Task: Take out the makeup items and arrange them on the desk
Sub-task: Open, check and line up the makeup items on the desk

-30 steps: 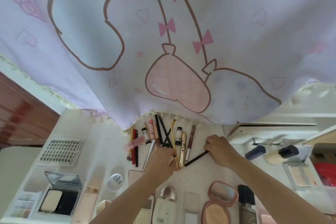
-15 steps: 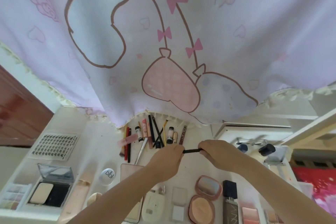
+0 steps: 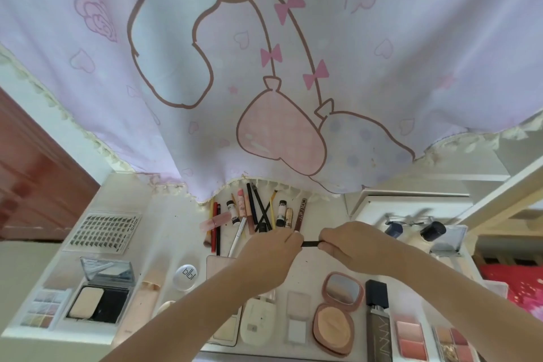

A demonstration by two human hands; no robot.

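Note:
A thin black makeup pencil [image 3: 311, 243] lies level above the white desk [image 3: 164, 244], held at both ends. My left hand [image 3: 271, 256] pinches its left end and my right hand [image 3: 346, 245] grips its right end. Just beyond the hands a row of pencils, tubes and brushes [image 3: 255, 215] lies side by side at the curtain's hem. Most of the pencil is hidden inside my fingers.
A printed curtain [image 3: 264, 68] hangs low over the desk's back. Lash tray [image 3: 102, 232], open powder compact [image 3: 100, 294], round jar [image 3: 185, 276], pink mirror compact [image 3: 338, 311], dark bottle [image 3: 377, 326] and blush palettes [image 3: 411, 338] lie around. A white organiser [image 3: 411, 215] holds bottles at right.
The pencil went from slanting on the desk under my right hand to level between both hands. My left hand rose from the row of pencils and took its left end.

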